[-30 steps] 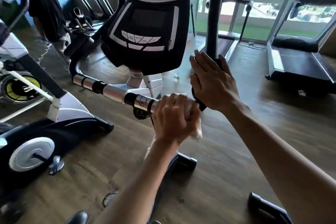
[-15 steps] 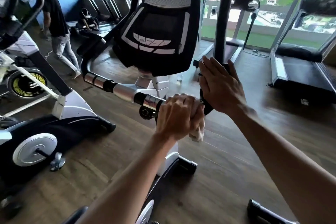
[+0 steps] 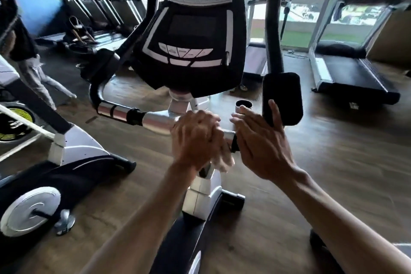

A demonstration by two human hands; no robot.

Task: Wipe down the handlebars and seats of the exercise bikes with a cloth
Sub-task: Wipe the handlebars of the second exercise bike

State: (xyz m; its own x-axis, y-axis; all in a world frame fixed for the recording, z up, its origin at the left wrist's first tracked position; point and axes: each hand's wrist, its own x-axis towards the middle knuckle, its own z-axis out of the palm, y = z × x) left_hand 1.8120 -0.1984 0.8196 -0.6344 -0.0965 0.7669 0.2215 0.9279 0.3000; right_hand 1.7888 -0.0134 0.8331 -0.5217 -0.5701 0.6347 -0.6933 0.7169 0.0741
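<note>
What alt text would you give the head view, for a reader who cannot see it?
A left hand grips a white cloth around a bike's handlebar, under the console. The right hand rests open beside it.

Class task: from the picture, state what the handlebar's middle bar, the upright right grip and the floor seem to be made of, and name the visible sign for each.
Middle bar: looks like polished metal, chrome-like, since it is silvery and reflects light.
Upright right grip: probably foam or rubber padding; matte black, thick, no shine.
Floor: wood or wood-look laminate; brown planks with grain lines and a slight sheen. Which of the two cannot be told.
</note>
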